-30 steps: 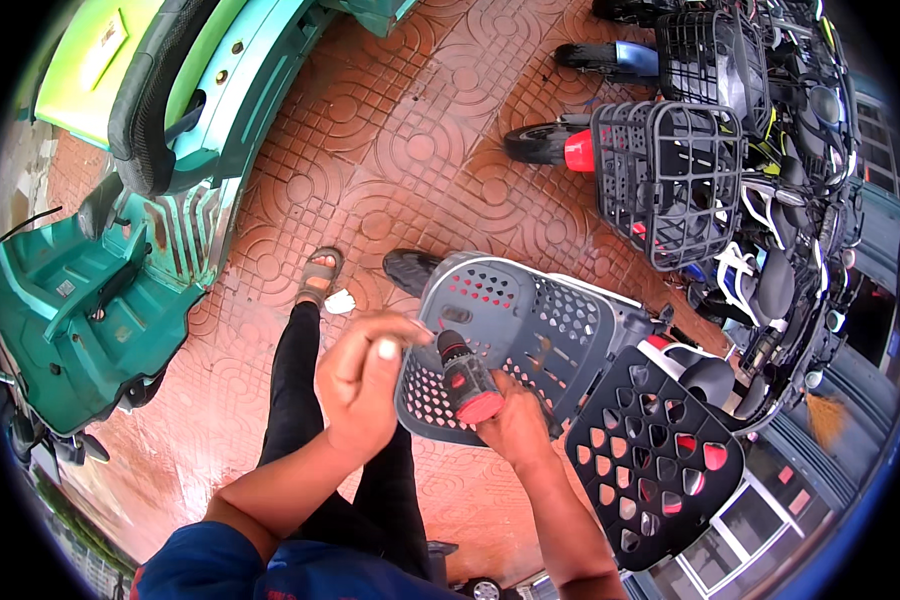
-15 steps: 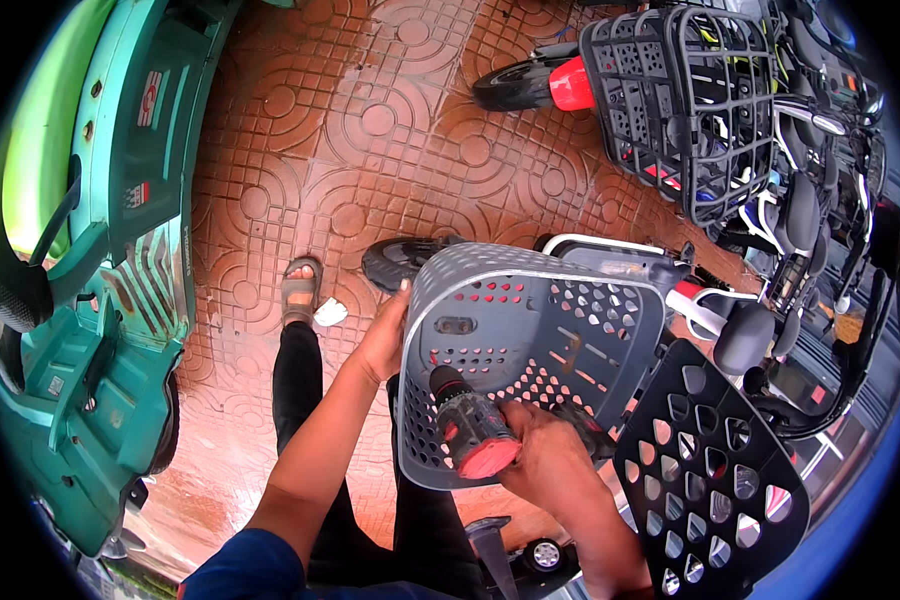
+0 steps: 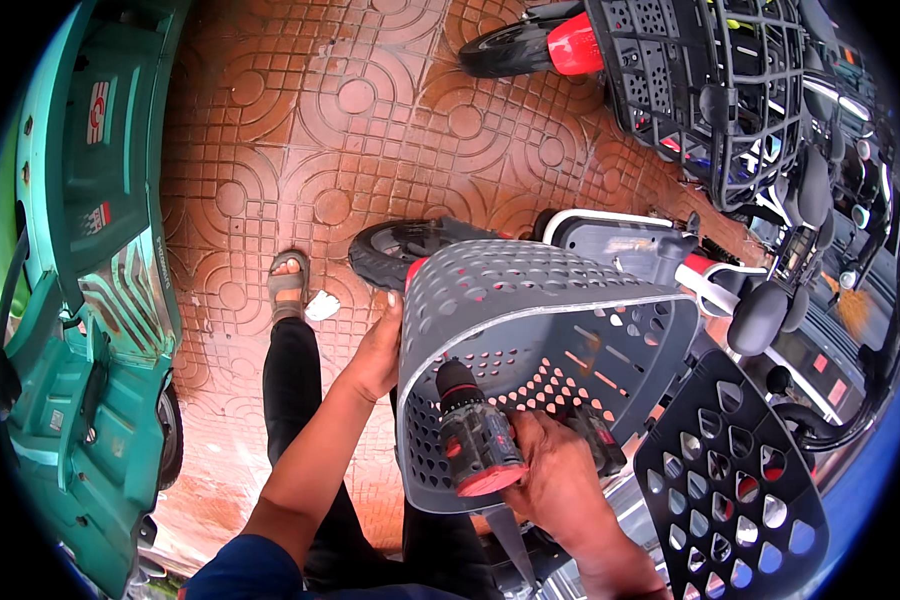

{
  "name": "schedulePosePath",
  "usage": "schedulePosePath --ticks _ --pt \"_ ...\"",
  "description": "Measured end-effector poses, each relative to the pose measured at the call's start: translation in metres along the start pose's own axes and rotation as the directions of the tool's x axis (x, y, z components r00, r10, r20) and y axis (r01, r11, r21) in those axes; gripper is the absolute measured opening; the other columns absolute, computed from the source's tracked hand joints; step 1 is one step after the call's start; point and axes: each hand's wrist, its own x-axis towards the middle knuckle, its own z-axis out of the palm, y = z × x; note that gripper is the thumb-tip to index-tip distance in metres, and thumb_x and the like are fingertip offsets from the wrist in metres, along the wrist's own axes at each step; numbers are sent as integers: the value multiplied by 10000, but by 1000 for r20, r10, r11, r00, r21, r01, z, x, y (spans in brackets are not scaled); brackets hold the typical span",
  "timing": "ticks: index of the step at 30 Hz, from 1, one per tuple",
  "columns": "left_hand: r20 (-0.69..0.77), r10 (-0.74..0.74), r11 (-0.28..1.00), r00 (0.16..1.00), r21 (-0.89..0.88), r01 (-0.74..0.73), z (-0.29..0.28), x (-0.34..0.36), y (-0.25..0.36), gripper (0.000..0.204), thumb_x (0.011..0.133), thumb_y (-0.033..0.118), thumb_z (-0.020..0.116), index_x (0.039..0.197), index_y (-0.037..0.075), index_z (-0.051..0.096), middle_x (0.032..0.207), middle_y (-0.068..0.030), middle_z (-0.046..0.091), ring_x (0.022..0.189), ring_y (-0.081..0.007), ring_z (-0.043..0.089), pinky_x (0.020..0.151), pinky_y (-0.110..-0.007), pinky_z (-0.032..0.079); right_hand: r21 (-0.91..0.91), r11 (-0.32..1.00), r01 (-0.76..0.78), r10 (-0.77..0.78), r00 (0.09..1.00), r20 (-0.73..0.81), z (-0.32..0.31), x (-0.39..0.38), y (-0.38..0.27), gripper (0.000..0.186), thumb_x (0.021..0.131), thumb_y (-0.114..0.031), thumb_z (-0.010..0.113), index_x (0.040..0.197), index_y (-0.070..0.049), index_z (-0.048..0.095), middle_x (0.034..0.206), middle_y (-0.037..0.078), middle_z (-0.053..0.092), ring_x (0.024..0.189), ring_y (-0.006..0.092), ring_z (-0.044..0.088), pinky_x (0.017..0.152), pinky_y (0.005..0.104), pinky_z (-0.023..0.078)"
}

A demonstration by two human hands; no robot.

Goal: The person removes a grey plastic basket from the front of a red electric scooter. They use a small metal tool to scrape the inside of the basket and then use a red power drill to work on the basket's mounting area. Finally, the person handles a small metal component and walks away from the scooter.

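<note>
- Reddish-brown patterned paving (image 3: 360, 95) fills the middle of the frame, its grooves and rings running up to the top edge.
- Green vehicle bodywork (image 3: 125, 180) takes up the left side; parked bikes (image 3: 815, 195) crowd the upper right, near a black basket (image 3: 650, 75).
- Right of centre, a grey basket (image 3: 560, 303) opens toward the lower part of the frame, with a front wheel (image 3: 370, 265) showing at its upper left. It looks like stiff, perforated plastic, smooth and fairly light; the rim seems the surest hold, and a hard knock might crack it.
- At the lower right, a black lid (image 3: 733, 475) with teardrop holes hangs open beside the grey basket, probably thin and slightly springy, best taken by its edge.
- Just below centre, a black-and-red power drill (image 3: 478, 442) sits at the grey basket's mouth, chuck toward the upper left. It should be hard and rather heavy, weighted at body and battery (image 3: 602, 440), so the handle between them suits a full grip; its scuffed casing may be slick.
- Right hand (image 3: 560, 465) wraps closed around that handle.
- Left hand (image 3: 373, 355) lies along the grey basket's outer left side, one digit pointing upward; its other fingers are hidden, so I cannot tell whether it pinches or merely rests.
- Left of centre, a white scrap (image 3: 322, 306) lies beside a sandalled foot (image 3: 288, 290).
</note>
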Motion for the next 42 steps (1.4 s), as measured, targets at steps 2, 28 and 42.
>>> schedulePosePath --ticks 2,28,42 --pt "20 5 1000 1000 24 -5 -1 -1 1 937 948 783 412 1517 39 440 1469 -122 549 1320 -223 544 1101 -374 447 -25 999 47 -47 999 -3 5 4 1 588 640 -38 779 1192 3 579 1003 217 641 895 437 640 773 488 527" --pt "-20 23 998 1000 60 -22 -1 2 -6 1071 844 880 478 1496 31 462 1410 -130 591 1276 -224 575 1042 -370 489 -127 991 -37 44 998 46 3 13 -15 768 676 -104 763 1387 56 521 1052 255 656 866 410 675 782 462 552" --pt "-43 11 997 999 78 -8 10 -6 1 886 941 783 464 1421 42 537 1321 -78 638 1180 -171 601 969 -355 506 -85 994 -76 83 993 82 -6 12 -20 772 664 -94 768 1380 48 517 1074 283 645 896 446 671 799 484 548"
